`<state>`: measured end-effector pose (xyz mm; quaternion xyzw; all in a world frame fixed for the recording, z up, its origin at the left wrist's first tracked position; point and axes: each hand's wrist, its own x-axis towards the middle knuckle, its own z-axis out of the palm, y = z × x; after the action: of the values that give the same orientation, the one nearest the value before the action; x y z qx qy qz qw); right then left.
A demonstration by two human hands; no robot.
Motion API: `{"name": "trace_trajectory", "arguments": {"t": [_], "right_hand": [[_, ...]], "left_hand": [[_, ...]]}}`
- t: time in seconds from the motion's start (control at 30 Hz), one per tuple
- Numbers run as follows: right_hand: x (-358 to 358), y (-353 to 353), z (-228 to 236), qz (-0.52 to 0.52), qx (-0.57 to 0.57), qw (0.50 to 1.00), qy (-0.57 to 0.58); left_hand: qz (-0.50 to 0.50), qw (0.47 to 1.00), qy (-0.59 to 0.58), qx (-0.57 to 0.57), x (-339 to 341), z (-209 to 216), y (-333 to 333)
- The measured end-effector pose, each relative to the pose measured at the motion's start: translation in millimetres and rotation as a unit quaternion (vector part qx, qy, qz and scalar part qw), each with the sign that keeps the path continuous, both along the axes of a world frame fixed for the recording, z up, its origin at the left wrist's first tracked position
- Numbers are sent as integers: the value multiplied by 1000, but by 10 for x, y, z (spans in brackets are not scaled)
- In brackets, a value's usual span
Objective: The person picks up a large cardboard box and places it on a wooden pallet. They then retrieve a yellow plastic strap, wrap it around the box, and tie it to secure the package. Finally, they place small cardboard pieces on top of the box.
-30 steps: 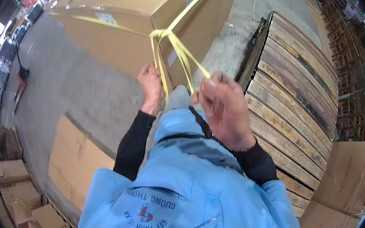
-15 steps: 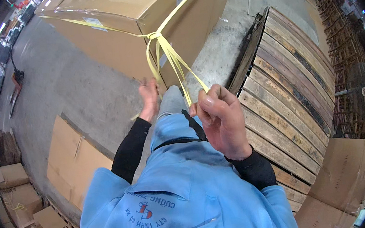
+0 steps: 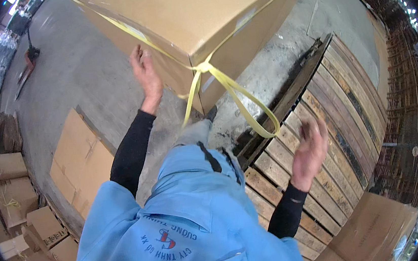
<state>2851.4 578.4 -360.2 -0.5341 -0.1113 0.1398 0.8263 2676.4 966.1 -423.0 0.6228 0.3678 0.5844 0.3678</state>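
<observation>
Yellow strapping (image 3: 136, 33) runs along two upright faces of a large cardboard carton (image 3: 192, 17) and gathers in a knot (image 3: 204, 67) at the carton's near corner, just below the top edge and ahead of the person. From this knot a long, narrow loop (image 3: 266, 134) hangs out toward the lower right, its long axis pointing at the right hand (image 3: 310, 153). A loose strap tail (image 3: 191, 95) drops from the same knot, slanting down and left.

The right hand is the nearer one to the loop: the loop's bottom lies just to the left of its fingers, with a gap between. Its grip is loose, the fingers partly bent and a little blurred, and nothing shows in it. Behind that hand lie the boards of a wooden slatted pallet (image 3: 342, 111).

The left hand (image 3: 149, 83) is nearer to the knot, off to its left and beside the carton's left face; whether it touches the cardboard cannot be told. Its grip is slack and bare, fingers extended and slightly parted, with the strapping on that face close beyond the fingertips.
</observation>
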Motion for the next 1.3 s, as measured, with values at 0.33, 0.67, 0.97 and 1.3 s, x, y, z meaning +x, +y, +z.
{"name": "trace_trajectory", "arguments": {"t": [0.33, 0.67, 0.97, 1.3], "right_hand": [[-74, -1102, -579, -266, -134, 941, 159], [362, 448, 564, -185, -162, 966, -86], [309, 2137, 1143, -41, -298, 939, -167], [1094, 3653, 729, 85, -417, 897, -116]], "left_hand": [[66, 994, -35, 82, 682, 154, -122], [-47, 991, -63, 109, -124, -3, 386], [41, 948, 62, 311, -1055, 491, 3532], [-93, 899, 126, 410, -839, 705, 4845]]}}
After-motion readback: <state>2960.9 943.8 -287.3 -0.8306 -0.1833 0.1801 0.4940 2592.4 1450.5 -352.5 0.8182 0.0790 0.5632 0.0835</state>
